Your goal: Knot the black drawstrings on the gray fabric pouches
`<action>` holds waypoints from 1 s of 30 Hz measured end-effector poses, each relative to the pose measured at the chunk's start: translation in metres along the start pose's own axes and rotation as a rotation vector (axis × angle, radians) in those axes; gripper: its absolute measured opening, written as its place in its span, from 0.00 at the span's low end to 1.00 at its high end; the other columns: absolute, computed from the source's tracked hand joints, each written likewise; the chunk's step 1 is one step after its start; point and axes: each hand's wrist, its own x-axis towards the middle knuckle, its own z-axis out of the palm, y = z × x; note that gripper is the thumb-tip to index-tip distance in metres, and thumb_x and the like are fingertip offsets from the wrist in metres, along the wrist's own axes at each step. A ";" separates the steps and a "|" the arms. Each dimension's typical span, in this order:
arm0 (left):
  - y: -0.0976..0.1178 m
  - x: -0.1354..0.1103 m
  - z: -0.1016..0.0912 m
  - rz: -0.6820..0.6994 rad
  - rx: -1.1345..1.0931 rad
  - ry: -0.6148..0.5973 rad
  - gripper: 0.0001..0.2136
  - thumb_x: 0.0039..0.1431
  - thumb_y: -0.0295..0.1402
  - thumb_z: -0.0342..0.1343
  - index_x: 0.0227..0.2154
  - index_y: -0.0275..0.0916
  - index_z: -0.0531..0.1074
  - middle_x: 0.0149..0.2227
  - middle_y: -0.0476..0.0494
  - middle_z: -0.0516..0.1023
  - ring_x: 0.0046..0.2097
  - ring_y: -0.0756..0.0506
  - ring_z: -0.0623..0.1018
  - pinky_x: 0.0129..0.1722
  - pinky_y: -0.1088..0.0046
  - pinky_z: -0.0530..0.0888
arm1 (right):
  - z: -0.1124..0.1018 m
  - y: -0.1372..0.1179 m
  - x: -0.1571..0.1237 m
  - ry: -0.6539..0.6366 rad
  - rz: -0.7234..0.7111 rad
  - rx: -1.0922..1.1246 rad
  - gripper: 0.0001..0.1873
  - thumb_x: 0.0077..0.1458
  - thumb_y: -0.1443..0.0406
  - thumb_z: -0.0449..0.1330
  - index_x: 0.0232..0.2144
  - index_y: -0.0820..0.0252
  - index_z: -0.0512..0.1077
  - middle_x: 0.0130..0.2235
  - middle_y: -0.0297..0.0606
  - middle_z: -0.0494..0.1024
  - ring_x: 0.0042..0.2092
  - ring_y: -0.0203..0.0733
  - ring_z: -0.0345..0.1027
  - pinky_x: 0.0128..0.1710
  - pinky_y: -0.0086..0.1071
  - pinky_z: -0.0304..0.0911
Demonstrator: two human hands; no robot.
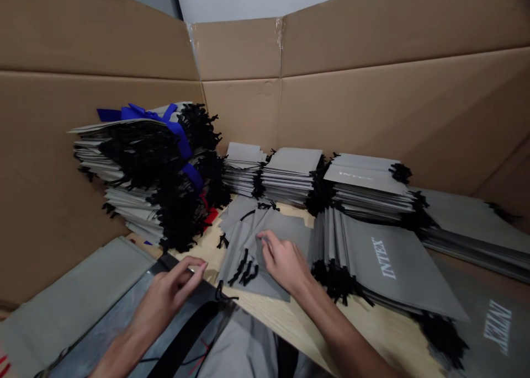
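Loose grey drawstring bags [275,226] lie overlapping on the wooden tabletop [269,312], with knotted black cords [244,270] at their near side. On top of them rests my right hand [285,259], palm down, fingers stretched over the fabric; I see no bag gripped in it. Left of the bags, above the table's edge, my left hand [171,289] hovers with thumb and index tips brought together and nothing visible between them. A black cord end [223,294] hangs near the edge between the two hands.
Tall bundles of grey bags [136,152], tied with blue ribbon [180,138], stand at the left. Several stacks [292,163] line the back. A fanned INTEX stack [385,256] sits close right of my hand. Cardboard walls [356,102] enclose the area.
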 end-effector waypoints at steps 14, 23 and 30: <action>-0.003 -0.014 0.044 -0.014 -0.080 -0.100 0.10 0.71 0.42 0.58 0.36 0.43 0.77 0.35 0.50 0.80 0.29 0.46 0.78 0.32 0.72 0.73 | 0.014 -0.019 -0.016 0.004 -0.393 0.133 0.19 0.75 0.66 0.52 0.60 0.50 0.76 0.48 0.39 0.82 0.45 0.45 0.79 0.45 0.34 0.67; -0.021 -0.018 0.031 -0.101 -0.312 -0.229 0.14 0.76 0.47 0.53 0.44 0.44 0.77 0.34 0.50 0.84 0.31 0.46 0.79 0.30 0.76 0.73 | 0.010 -0.063 0.012 -0.316 -0.584 -0.006 0.19 0.70 0.70 0.59 0.58 0.47 0.76 0.57 0.32 0.80 0.52 0.47 0.79 0.44 0.37 0.65; -0.020 -0.016 0.024 -0.245 -0.544 -0.228 0.18 0.71 0.53 0.59 0.46 0.43 0.79 0.39 0.44 0.85 0.34 0.45 0.79 0.26 0.78 0.71 | 0.019 -0.065 0.017 -0.352 -0.479 0.114 0.13 0.64 0.65 0.66 0.51 0.48 0.76 0.54 0.34 0.77 0.48 0.47 0.78 0.45 0.37 0.65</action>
